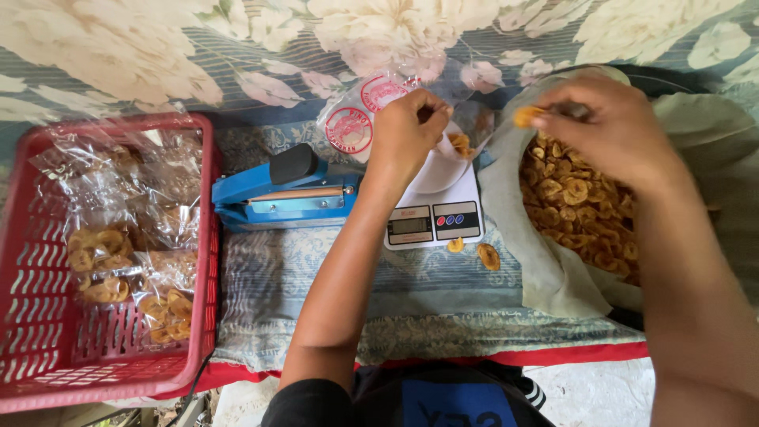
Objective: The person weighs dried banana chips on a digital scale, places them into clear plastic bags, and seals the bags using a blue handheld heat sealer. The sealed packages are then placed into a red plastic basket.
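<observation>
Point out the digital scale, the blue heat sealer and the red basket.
digital scale (433, 222): head view, on its front panel beside the display.
blue heat sealer (273, 199): head view, on its blue body.
red basket (207, 237): head view, on its right rim.

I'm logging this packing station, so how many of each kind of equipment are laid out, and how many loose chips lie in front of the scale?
Red basket: 1
Blue sealer: 1
Scale: 1
Open clear bag, held by the left hand: 1
Lined chip bin, under the right hand: 1
Loose chips on the cloth: 2
Total: 7
</observation>
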